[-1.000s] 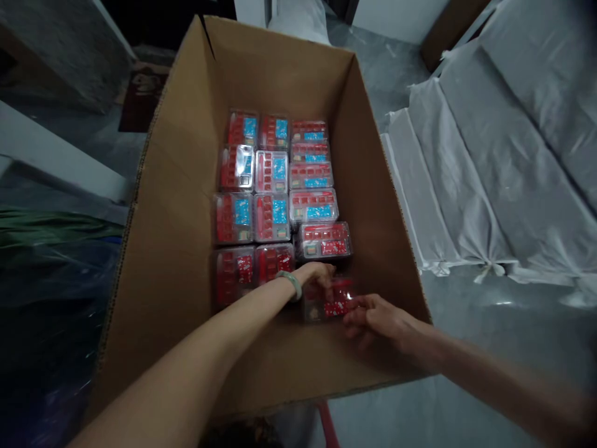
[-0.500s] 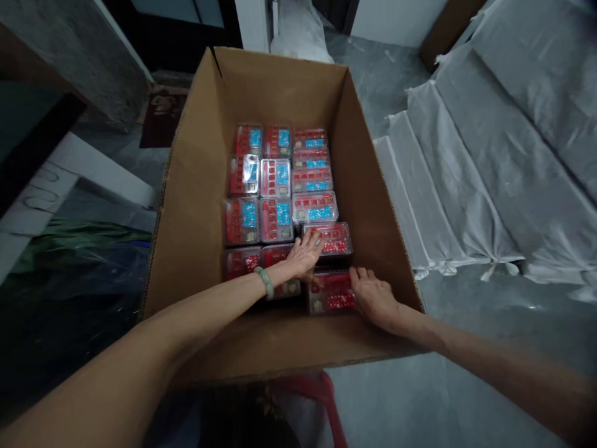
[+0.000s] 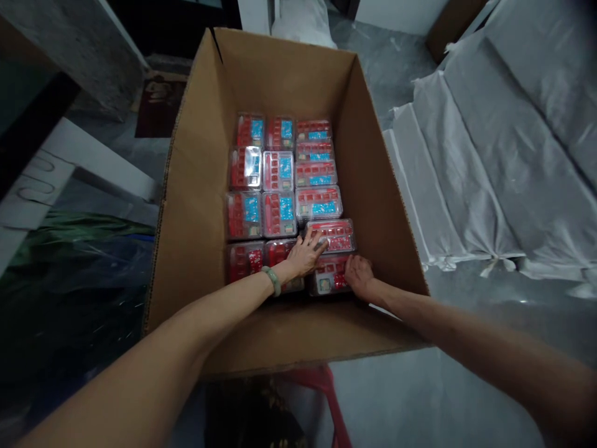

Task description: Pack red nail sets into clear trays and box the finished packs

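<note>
Rows of clear plastic cases with red and blue contents [image 3: 279, 214] sit inside a deep cardboard box [image 3: 193, 186]. My left hand [image 3: 304, 254], a pale green bangle at its wrist, lies with fingers spread over the left end of a red-filled case [image 3: 338, 235] in the right column. My right hand [image 3: 360, 275] grips the right end of the nearest case [image 3: 329, 269] in that column; its fingertips are partly hidden. That case lies flat against the one behind it. My left forearm and hand partly cover two red cases in the near-left row.
Large bundles wrapped in whitish sheeting [image 3: 471, 186] stand on the floor to the right. A red plastic stool [image 3: 321, 379] shows below the box's near edge. Dark plastic-wrapped material [image 3: 93, 292] and a white frame [image 3: 107, 162] are at the left.
The nearest right-hand case has moved away from me, closing up to the case behind it, with my right hand at its end. My left hand has stayed nearly in place.
</note>
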Available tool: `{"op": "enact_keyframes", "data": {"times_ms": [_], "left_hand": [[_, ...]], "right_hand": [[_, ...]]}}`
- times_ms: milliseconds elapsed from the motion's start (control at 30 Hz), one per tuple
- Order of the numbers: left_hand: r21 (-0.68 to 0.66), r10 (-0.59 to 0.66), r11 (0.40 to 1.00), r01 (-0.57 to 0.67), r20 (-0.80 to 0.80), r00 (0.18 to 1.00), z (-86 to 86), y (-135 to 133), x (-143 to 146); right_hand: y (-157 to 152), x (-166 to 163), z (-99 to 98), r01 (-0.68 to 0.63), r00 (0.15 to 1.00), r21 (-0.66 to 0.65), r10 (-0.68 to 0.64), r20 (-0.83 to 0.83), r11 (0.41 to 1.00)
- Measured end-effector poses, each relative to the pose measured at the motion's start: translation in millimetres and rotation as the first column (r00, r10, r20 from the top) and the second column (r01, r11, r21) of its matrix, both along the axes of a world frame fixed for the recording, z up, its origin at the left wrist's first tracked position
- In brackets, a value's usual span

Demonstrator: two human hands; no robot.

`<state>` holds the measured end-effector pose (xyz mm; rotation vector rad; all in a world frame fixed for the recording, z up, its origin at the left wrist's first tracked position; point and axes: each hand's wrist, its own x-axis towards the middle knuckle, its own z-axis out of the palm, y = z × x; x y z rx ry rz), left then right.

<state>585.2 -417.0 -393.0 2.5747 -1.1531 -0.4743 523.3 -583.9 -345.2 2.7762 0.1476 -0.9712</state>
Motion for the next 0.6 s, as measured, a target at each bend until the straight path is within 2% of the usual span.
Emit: {"op": "enact_keyframes", "data": {"times_ms": [167,333,467,533,600], "left_hand": [[-0.009,-0.031,0.999,0.031,-0.004,1.0,9.5,2,-6],[0.0,-0.061,0.998,0.061,-0.027,0.998,15.7,9,0],[0.022,-0.03,0.999,0.031,-0.045,0.999,21.5,15,2],[-0.011,-0.039,0.999,0.038,-0.019,0.999,26.0,14,-5],[-0.078,-0.108,0.991,0.11,0.033,0.994,29.4,10,-17]], "right_hand": [[0,-8,13.2,-0.006,1.0,0.014,0.006,0.017,1.0],[4,-9,26.7,-0.027,0.999,0.053,0.026,0.036,0.998],[2,-3,33.8,-0.033,0.999,0.075,0.03,0.041,0.997],[-1,4,35.5,-0.013,0.999,0.071,0.01,0.051,0.997],[-2,14,35.4,0.007,0.997,0.064,-0.012,0.078,0.998]]}}
